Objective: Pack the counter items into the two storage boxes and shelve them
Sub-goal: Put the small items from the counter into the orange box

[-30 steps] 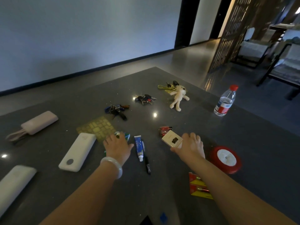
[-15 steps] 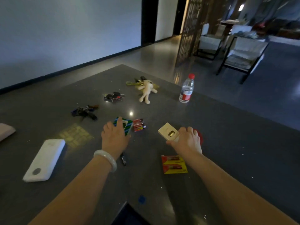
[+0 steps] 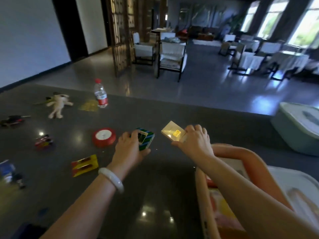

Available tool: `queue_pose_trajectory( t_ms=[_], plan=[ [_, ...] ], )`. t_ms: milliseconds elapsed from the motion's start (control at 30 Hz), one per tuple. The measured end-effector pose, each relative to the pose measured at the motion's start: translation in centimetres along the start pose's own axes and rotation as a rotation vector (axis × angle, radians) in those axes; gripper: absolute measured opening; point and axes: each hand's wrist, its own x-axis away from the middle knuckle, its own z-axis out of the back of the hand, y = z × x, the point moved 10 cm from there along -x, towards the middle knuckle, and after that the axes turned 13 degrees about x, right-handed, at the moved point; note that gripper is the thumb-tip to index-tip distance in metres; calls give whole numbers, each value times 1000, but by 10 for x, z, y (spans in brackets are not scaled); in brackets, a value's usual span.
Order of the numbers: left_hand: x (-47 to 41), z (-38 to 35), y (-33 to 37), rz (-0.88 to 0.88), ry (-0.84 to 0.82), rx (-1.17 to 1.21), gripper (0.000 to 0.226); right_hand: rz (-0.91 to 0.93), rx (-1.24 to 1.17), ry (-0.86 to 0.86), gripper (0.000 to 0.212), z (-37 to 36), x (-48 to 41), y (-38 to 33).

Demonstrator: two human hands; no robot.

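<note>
My left hand (image 3: pixel 129 149) grips a small box with green and blue stripes (image 3: pixel 146 140), lifted above the dark counter (image 3: pixel 155 178). My right hand (image 3: pixel 196 142) pinches a flat cream box with a gold mark (image 3: pixel 173 132) just left of the orange storage box (image 3: pixel 229 152), over which my right forearm lies. A pale green storage box (image 3: pixel 298 128) stands at the far right edge. A white lid (image 3: pixel 296 188) lies beside the orange box.
On the counter lie a red tape roll (image 3: pixel 103 136), a yellow-red packet (image 3: pixel 84 165), a small red item (image 3: pixel 44 141), a plush toy (image 3: pixel 57 104), a water bottle (image 3: pixel 100 94), keys (image 3: pixel 12 120) and a blue tube (image 3: pixel 7 170). Chairs stand beyond the counter.
The view has swung to the right, bringing both storage boxes into sight. Both hands have carried their small boxes off the counter toward the orange box.
</note>
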Motion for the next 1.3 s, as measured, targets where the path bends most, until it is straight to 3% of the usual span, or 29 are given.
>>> queue_pose_trajectory(
  t_ms=[233,400,600,1000,1133,1300],
  plan=[
    [32,-93,127,-179,-61,65,77,-173,8,-25,68,17,50,157],
    [42,-133,183,-238,-108,60,75,-233,-72,-65,72,9,68,208],
    [45,-164,205,-231,-71,-28,73,-256,-104,-62,78,-3,76,214],
    [41,-138,172,-153,62,-105,76,-242,38,-138,90,-31,84,191],
    [41,-133,163,-122,56,-77,75,-226,-73,-227,98,-45,82,177],
    [39,-125,155,-104,60,-72,75,-154,-287,-318,77,-57,77,170]
  ],
)
